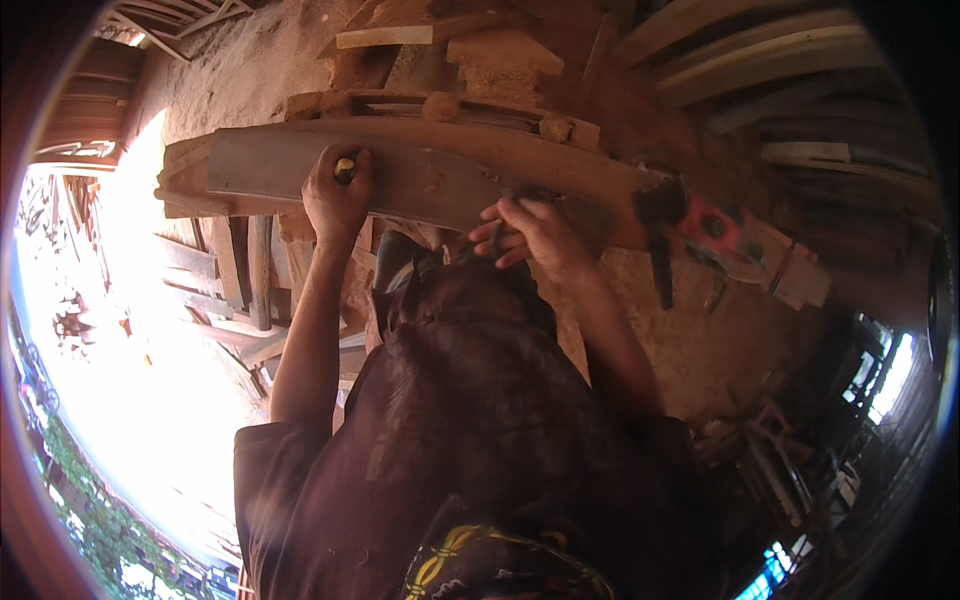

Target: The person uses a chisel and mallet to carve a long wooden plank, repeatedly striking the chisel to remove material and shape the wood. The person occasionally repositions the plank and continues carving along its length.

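Note:
A long grey-brown board [430,185] lies across the wooden bench in front of me. My left hand [337,190] is closed over the left part of this board, around an upright thing with a round yellow end [345,169]. The rest of that thing is hidden in my fist, so its kind cannot be made out. Over the board's near edge, further right, my right hand [535,238] has its fingers apart and slightly bent. A small dark blurred shape [515,193] shows by its fingertips; whether the hand touches it is unclear.
A red and black power tool [712,225] sits at the bench's right end, beside a dark upright piece [660,240]. Wood offcuts [505,60] lie beyond the bench. Stacked planks [770,60] fill the far right, and loose boards [235,265] lean at the left.

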`<action>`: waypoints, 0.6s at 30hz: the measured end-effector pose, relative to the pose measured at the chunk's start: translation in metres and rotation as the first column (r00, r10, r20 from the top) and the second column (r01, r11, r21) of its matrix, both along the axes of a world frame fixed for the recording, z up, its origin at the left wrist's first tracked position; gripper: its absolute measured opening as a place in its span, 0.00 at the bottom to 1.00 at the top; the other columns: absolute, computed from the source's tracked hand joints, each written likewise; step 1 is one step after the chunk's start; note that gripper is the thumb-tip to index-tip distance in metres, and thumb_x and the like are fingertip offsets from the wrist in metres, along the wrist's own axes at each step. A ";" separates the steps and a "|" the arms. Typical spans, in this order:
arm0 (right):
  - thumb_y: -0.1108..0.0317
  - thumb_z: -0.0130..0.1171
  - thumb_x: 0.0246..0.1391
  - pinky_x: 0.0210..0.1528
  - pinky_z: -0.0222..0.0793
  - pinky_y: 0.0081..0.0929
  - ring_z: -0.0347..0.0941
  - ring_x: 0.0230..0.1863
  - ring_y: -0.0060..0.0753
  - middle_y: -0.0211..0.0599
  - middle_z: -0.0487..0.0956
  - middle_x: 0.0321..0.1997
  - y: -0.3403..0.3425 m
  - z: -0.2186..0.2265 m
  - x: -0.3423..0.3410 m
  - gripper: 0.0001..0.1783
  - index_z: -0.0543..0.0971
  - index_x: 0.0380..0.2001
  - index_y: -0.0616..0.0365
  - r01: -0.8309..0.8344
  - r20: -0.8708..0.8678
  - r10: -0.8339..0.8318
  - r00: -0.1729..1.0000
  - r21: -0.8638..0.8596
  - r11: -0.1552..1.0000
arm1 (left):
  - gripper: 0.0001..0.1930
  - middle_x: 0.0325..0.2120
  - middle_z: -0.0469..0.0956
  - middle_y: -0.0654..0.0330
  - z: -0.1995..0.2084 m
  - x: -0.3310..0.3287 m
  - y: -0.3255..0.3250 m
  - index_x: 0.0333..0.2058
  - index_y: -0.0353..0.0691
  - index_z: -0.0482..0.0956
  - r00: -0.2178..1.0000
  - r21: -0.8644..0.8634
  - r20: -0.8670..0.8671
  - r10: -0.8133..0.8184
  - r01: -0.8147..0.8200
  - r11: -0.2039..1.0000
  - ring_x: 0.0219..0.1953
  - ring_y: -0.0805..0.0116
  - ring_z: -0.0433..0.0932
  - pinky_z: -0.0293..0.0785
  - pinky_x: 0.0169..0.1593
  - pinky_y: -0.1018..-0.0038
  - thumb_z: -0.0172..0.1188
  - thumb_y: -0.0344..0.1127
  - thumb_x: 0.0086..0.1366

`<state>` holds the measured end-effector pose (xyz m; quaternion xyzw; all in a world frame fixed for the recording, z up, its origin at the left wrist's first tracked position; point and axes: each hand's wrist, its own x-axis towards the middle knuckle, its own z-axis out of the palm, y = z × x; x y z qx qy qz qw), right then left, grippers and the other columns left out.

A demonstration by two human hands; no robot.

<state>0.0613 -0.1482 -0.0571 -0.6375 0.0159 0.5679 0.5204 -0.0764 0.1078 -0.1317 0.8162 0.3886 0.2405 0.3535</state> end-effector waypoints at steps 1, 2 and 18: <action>0.44 0.46 0.79 0.38 0.83 0.31 0.87 0.44 0.40 0.52 0.87 0.46 0.003 -0.008 -0.004 0.30 0.76 0.53 0.67 -0.012 -0.055 0.013 0.998 0.031 0.999 | 0.08 0.32 0.87 0.52 0.002 0.001 -0.001 0.39 0.43 0.86 1.000 -0.024 -0.005 0.006 -0.006 1.000 0.38 0.48 0.87 0.81 0.43 0.59 0.69 0.39 0.67; 0.45 0.46 0.79 0.41 0.85 0.33 0.87 0.48 0.43 0.55 0.87 0.50 0.007 -0.014 -0.006 0.31 0.76 0.54 0.68 -0.020 -0.112 0.027 0.993 0.069 0.997 | 0.08 0.32 0.87 0.52 0.003 0.001 0.000 0.39 0.43 0.86 1.000 -0.039 -0.012 0.009 -0.010 0.999 0.38 0.48 0.87 0.81 0.43 0.59 0.69 0.40 0.67; 0.52 0.48 0.79 0.19 0.54 0.19 0.83 0.29 0.32 0.44 0.84 0.32 0.037 -0.017 -0.011 0.24 0.77 0.45 0.66 0.214 -0.182 -0.227 0.957 -0.088 0.973 | 0.09 0.33 0.87 0.51 -0.001 0.000 -0.006 0.40 0.45 0.86 0.998 -0.017 0.002 0.060 -0.060 0.998 0.38 0.48 0.88 0.81 0.43 0.59 0.69 0.42 0.67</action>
